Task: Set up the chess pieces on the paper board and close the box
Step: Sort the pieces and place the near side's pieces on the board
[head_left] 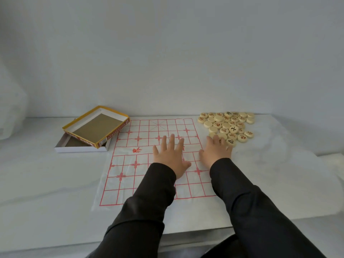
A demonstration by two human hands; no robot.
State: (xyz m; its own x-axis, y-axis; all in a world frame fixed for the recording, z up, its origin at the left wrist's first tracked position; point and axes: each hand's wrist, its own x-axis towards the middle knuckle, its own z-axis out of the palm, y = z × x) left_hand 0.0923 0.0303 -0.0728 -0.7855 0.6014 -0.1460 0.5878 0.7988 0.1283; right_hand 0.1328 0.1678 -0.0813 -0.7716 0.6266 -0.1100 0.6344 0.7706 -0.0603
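Our left hand (170, 155) lies flat with fingers spread, pressing the middle of the paper board (130, 175), which spreads under and around it on the desk (55, 174). Our right hand (216, 152), just beside it at the board's edge, is also flat and wide. Its fingertips touch the nearest chess pieces (229, 127), and it holds none that we can see. The pieces sit in one heap just beyond that hand, none on the grid. Well out past our left hand the box lies open, its yellow lid (96, 125) tilted across the white tray (80, 148). We judge the board laid out; placing every piece and closing the box remain.
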